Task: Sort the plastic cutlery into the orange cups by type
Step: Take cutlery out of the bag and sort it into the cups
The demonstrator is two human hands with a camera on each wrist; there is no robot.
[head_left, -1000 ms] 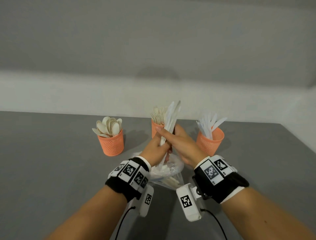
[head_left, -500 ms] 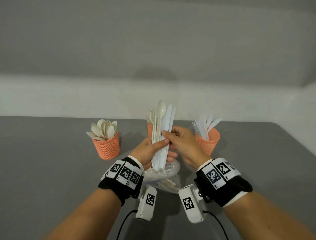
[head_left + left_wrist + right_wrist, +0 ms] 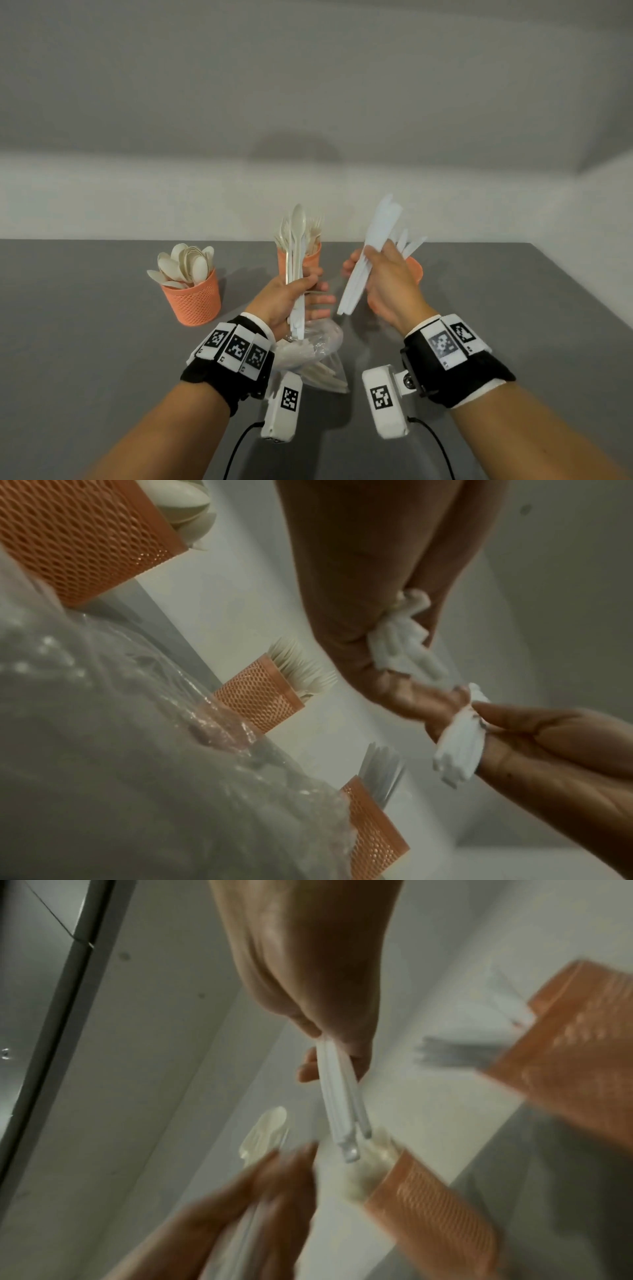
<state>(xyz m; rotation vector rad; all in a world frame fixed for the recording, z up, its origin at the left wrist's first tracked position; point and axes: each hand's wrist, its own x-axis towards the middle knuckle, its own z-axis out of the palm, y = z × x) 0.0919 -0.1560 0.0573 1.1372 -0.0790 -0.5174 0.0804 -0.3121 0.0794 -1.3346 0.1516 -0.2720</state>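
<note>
Three orange mesh cups stand on the grey table: a spoon cup [image 3: 193,298] at the left, a fork cup [image 3: 310,258] in the middle, and a knife cup [image 3: 415,269] at the right, partly hidden by my right hand. My left hand [image 3: 291,296] grips an upright bundle of cutlery [image 3: 297,246] with a spoon on top. My right hand [image 3: 385,281] grips a stack of white knives [image 3: 371,253], tilted, in front of the knife cup. In the right wrist view the knife handles [image 3: 344,1107] stick out below my fingers.
A clear plastic bag [image 3: 315,356] with more cutlery lies on the table under my left wrist. The table's far edge meets a pale wall, and its right edge [image 3: 589,308] runs diagonally.
The hands have come apart. My right hand pulled the white knives out of the shared bundle and moved right toward the knife cup. The left hand keeps the remaining pieces.
</note>
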